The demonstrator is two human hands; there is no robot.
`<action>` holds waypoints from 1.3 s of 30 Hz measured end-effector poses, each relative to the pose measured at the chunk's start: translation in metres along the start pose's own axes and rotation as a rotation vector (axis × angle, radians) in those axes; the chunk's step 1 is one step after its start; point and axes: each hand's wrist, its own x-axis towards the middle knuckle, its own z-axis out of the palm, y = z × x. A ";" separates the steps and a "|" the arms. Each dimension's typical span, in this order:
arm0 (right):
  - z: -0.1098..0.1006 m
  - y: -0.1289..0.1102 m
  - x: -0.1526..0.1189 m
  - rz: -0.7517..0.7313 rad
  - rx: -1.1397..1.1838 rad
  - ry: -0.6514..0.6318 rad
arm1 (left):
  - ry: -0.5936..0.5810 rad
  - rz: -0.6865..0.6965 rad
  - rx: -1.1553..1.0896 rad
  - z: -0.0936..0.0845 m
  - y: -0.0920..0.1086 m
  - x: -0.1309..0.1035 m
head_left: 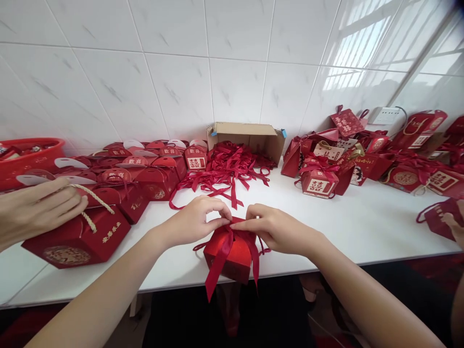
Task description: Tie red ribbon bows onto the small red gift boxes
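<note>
A small red gift box [232, 258] stands at the table's front edge, between my two hands. Dark red ribbon [220, 263] lies across its top, and two tails hang down over the front. My left hand [197, 220] pinches the ribbon at the top of the box, thumb and forefinger together. From the other side, my right hand [273, 227] also has its fingers closed on the ribbon, close to the left fingertips. The exact shape of the knot is hidden by the fingers. Thin cord loops stick out at both sides of the box.
A cardboard carton [250, 129] spills loose red ribbons [232, 162] behind the box. Rows of red boxes [159, 181] fill the left, beside a red basin [32, 164]. Another person's hand [43, 208] holds a rope-handled box [83, 237]. Finished-looking boxes [319, 179] and a co-worker's hand [455, 224] are right.
</note>
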 end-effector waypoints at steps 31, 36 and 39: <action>0.005 0.001 -0.001 0.240 0.215 0.155 | -0.066 -0.053 -0.218 0.017 -0.013 0.005; 0.018 -0.013 0.002 0.396 0.203 0.207 | -0.021 -0.065 -0.224 0.026 -0.012 0.005; 0.030 -0.018 0.004 0.452 0.235 0.295 | 0.031 -0.062 -0.226 0.032 -0.009 0.003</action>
